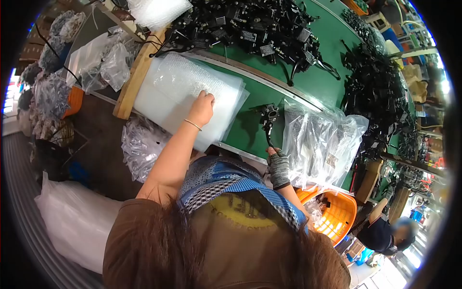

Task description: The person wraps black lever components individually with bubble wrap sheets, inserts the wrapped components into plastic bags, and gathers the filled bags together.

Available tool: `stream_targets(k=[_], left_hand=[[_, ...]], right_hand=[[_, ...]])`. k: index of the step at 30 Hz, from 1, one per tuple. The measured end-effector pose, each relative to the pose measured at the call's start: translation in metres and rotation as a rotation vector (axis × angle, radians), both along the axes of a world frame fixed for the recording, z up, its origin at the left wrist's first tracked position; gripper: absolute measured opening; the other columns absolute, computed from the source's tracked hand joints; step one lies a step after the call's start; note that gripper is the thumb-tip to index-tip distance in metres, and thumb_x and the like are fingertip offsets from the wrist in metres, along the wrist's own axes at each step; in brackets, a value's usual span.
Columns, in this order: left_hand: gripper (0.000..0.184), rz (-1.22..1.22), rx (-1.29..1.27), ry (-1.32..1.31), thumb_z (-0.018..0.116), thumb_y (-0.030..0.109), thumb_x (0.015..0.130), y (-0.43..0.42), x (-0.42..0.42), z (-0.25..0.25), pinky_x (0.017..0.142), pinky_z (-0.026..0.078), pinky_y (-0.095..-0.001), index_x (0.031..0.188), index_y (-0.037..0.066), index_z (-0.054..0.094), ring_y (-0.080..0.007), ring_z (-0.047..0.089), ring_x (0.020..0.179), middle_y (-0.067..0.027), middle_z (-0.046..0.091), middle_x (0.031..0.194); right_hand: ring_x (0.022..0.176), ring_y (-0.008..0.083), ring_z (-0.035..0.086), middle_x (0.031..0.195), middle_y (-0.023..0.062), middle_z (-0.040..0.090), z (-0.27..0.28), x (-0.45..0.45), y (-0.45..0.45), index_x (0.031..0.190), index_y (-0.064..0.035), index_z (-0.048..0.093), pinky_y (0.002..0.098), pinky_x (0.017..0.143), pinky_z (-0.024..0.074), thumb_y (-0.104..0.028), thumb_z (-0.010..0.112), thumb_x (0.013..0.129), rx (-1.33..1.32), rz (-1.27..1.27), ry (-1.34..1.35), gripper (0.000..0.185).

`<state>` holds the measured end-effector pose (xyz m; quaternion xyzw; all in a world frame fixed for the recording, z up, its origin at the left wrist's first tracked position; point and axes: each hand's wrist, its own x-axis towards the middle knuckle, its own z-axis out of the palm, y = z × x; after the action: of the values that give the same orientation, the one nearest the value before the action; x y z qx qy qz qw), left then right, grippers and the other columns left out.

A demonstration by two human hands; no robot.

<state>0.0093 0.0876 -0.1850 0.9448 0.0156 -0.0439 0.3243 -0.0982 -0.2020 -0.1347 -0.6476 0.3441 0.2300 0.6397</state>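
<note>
My left hand point(202, 109), bare with a band at the wrist, is on a stack of bubble-wrap bags point(163, 91) at the bench's front edge. Its fingers are curled together, pinching the top bag. In a grey fingerless glove, my right hand point(278, 168) is closed round the lever end of a black brake lever assembly point(269, 118). The assembly's body points away from me, above the green bench top point(248, 130). Just right of it lie clear plastic bags point(320, 139) with dark parts inside.
A large heap of black lever assemblies point(250, 36) covers the back of the bench, with another heap point(378, 96) at right. A wooden rail point(139, 74) borders the left side. An orange basket point(337, 214) stands by my right elbow. Another person point(385, 233) is at far right.
</note>
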Motion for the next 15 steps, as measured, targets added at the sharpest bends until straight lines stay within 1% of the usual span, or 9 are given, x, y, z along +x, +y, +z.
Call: stream_targets(k=[2,5,7,8,9,11,12,14,15], left_hand=[[0.009,-0.025,-0.098,0.030,0.061,0.004,0.075,0.004,-0.001,0.005,0.074,0.047,-0.0391,0.084,0.001,0.058,-0.0345,0.054,0.084,-0.0189,0.051,0.087],[0.015,0.113,-0.190,0.087,0.067,0.003,0.070,0.002,0.001,0.011,0.073,0.046,-0.0372,0.082,0.003,0.059,-0.0322,0.055,0.084,-0.0171,0.050,0.089],[0.019,0.143,-0.205,0.098,0.068,0.006,0.070,-0.002,0.002,0.016,0.073,0.046,-0.0369,0.088,0.004,0.062,-0.0308,0.056,0.082,-0.0166,0.052,0.087],[0.022,0.157,-0.214,0.103,0.068,0.008,0.070,-0.004,0.002,0.018,0.073,0.046,-0.0368,0.091,0.004,0.063,-0.0302,0.056,0.080,-0.0163,0.053,0.086],[0.024,0.149,-0.258,0.137,0.067,0.009,0.072,-0.003,0.002,0.015,0.073,0.046,-0.0366,0.094,0.004,0.063,-0.0302,0.057,0.080,-0.0168,0.055,0.086],[0.027,0.132,-0.344,0.206,0.064,0.012,0.075,0.001,0.002,0.003,0.073,0.047,-0.0362,0.102,0.004,0.064,-0.0301,0.059,0.079,-0.0177,0.059,0.087],[0.030,0.112,-0.449,0.060,0.056,0.018,0.083,0.002,-0.001,-0.005,0.072,0.046,-0.0366,0.109,0.003,0.061,-0.0310,0.060,0.078,-0.0197,0.063,0.087],[0.028,0.200,-0.481,0.089,0.052,0.020,0.087,-0.002,-0.005,0.012,0.071,0.046,-0.0369,0.106,0.002,0.062,-0.0318,0.060,0.080,-0.0201,0.063,0.088],[0.028,0.246,-0.496,0.097,0.049,0.021,0.089,-0.004,-0.004,0.023,0.071,0.046,-0.0370,0.105,0.002,0.062,-0.0322,0.060,0.080,-0.0202,0.063,0.088]], right_hand=[[0.047,0.0050,0.033,0.056,-0.0063,0.039,0.000,0.000,0.001,0.093,-0.0033,0.060,0.0221,0.045,0.0255,-0.026,0.061,0.086,0.011,-0.006,-0.019,0.024],[0.048,0.0044,0.034,0.059,-0.0063,0.042,0.014,0.001,0.002,0.094,-0.0034,0.061,0.0218,0.045,0.0267,-0.027,0.062,0.086,0.014,0.040,-0.047,0.025],[0.050,0.0040,0.037,0.061,-0.0056,0.045,0.025,0.000,0.010,0.096,-0.0030,0.061,0.0214,0.046,0.0283,-0.027,0.063,0.085,0.014,0.107,-0.091,0.026],[0.054,0.0038,0.041,0.066,-0.0043,0.049,0.025,0.001,0.015,0.098,-0.0033,0.062,0.0200,0.049,0.0341,-0.027,0.064,0.085,-0.058,0.218,-0.161,0.027],[0.059,0.0059,0.046,0.070,-0.0029,0.053,0.026,0.002,0.027,0.100,-0.0027,0.062,0.0222,0.053,0.0405,-0.028,0.064,0.085,0.017,0.184,-0.168,0.029],[0.061,0.0146,0.056,0.070,0.0038,0.060,0.009,0.004,0.045,0.099,-0.0029,0.062,0.0298,0.057,0.0458,-0.029,0.062,0.086,-0.146,0.343,-0.433,0.029],[0.062,0.0189,0.058,0.071,0.0065,0.061,0.004,0.010,0.048,0.097,-0.0034,0.062,0.0325,0.057,0.0464,-0.029,0.061,0.086,-0.331,0.456,-0.467,0.028],[0.066,0.0276,0.062,0.074,0.0120,0.063,-0.004,0.019,0.057,0.094,-0.0043,0.062,0.0380,0.059,0.0476,-0.029,0.059,0.086,-0.694,0.680,-0.531,0.026],[0.067,0.0294,0.062,0.074,0.0131,0.063,-0.006,0.019,0.057,0.093,-0.0050,0.062,0.0388,0.059,0.0476,-0.029,0.059,0.085,-0.723,0.715,-0.603,0.025]])
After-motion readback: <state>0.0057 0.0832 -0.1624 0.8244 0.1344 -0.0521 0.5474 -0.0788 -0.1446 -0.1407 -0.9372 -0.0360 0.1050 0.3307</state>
